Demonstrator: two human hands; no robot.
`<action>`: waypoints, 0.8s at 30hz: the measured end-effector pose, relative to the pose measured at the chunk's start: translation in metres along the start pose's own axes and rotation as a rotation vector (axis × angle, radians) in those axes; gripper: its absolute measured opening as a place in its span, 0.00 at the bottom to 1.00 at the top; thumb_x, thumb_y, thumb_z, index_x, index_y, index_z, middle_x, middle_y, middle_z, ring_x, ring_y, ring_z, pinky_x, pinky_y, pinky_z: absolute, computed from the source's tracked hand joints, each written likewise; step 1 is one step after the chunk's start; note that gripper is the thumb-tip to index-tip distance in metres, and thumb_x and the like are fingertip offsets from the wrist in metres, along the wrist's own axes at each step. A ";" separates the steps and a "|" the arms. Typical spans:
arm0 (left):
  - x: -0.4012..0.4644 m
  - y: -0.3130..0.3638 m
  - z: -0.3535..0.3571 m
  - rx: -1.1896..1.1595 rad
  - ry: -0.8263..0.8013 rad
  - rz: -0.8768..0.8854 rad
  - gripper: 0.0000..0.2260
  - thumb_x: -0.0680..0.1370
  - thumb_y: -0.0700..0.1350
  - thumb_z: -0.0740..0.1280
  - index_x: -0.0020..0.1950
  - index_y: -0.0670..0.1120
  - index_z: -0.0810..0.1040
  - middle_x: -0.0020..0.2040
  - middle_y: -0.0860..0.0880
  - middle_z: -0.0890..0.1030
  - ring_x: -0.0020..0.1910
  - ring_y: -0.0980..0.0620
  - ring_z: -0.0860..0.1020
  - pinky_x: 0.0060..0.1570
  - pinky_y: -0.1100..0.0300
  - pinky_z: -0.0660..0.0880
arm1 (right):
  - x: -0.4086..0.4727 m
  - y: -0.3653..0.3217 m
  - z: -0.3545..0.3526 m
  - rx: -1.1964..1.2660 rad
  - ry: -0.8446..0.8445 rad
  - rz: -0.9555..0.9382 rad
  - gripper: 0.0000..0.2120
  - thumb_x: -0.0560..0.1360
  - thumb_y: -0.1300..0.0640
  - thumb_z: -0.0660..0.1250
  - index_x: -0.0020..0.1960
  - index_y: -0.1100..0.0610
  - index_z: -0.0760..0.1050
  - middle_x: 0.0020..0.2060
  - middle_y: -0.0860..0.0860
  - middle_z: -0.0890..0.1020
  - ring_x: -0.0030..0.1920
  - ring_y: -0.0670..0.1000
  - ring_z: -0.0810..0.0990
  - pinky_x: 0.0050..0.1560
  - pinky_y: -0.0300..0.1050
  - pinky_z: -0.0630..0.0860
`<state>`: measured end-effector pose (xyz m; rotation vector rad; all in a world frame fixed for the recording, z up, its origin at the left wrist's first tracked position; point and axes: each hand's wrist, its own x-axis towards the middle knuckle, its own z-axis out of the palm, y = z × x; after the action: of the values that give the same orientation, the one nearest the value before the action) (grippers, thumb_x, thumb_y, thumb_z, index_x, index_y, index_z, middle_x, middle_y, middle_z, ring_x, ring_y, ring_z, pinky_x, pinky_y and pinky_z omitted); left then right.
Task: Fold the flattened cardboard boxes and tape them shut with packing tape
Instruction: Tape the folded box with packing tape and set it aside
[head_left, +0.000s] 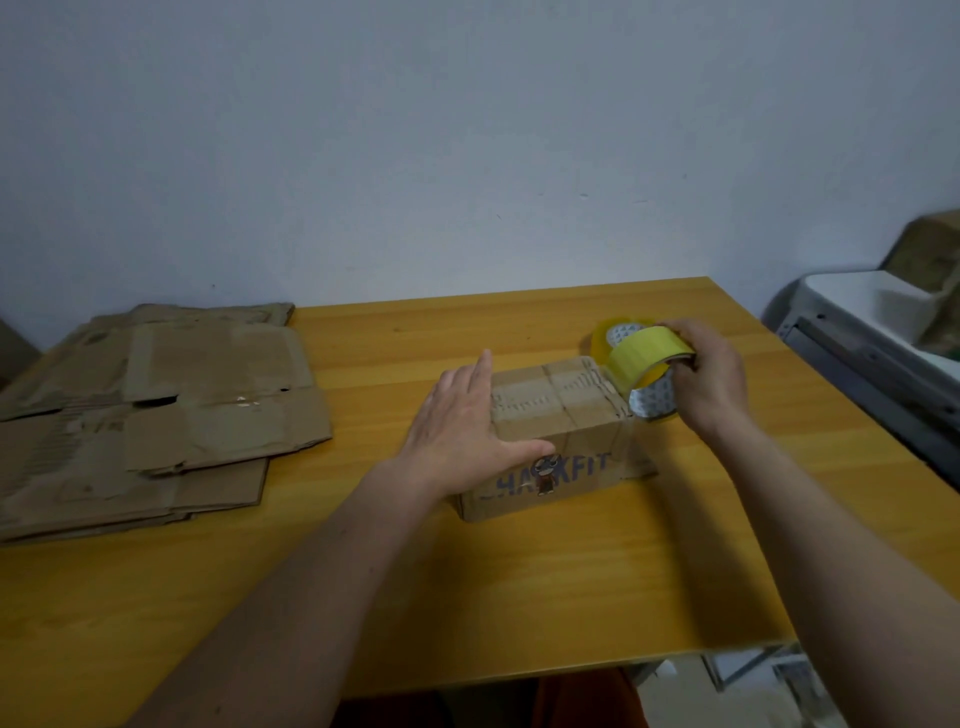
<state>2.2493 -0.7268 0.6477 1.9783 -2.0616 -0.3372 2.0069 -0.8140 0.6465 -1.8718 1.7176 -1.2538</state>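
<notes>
A small folded cardboard box (561, 415) with blue lettering on its front stands in the middle of the wooden table (519, 597). My left hand (467, 431) lies flat on the box's left top, fingers straight, thumb along the front edge. My right hand (709, 376) grips a yellow roll of packing tape (647, 358) at the box's right end, tilted on edge. A second tape roll (610, 332) lies on the table just behind it. A pile of flattened cardboard boxes (156, 405) lies at the table's left.
A white bin (883, 306) with a cardboard box (930, 249) on it stands off the table's right edge. A pale wall runs behind the table. The front edge of the table is close to my body.
</notes>
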 end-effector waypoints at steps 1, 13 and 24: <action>0.001 0.000 0.001 -0.001 -0.001 -0.002 0.55 0.66 0.74 0.65 0.80 0.49 0.40 0.78 0.52 0.53 0.77 0.50 0.52 0.73 0.49 0.55 | -0.001 0.004 0.002 -0.002 -0.011 0.014 0.24 0.72 0.74 0.57 0.64 0.59 0.74 0.62 0.59 0.76 0.63 0.60 0.72 0.60 0.52 0.70; 0.004 -0.007 -0.012 0.380 0.096 0.274 0.26 0.80 0.60 0.58 0.76 0.64 0.55 0.79 0.52 0.53 0.77 0.46 0.50 0.75 0.42 0.42 | -0.026 0.014 0.003 0.173 -0.313 0.093 0.13 0.77 0.68 0.61 0.60 0.58 0.71 0.48 0.50 0.75 0.53 0.53 0.73 0.47 0.44 0.67; 0.007 -0.014 -0.004 0.101 -0.050 0.075 0.24 0.81 0.63 0.44 0.77 0.63 0.48 0.80 0.53 0.45 0.78 0.51 0.41 0.76 0.47 0.42 | -0.062 -0.043 0.010 0.684 -0.828 0.228 0.14 0.73 0.50 0.64 0.50 0.60 0.79 0.43 0.56 0.84 0.43 0.51 0.82 0.45 0.39 0.78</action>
<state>2.2639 -0.7339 0.6466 1.9619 -2.2185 -0.2751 2.0480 -0.7502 0.6477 -1.4088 0.8698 -0.6750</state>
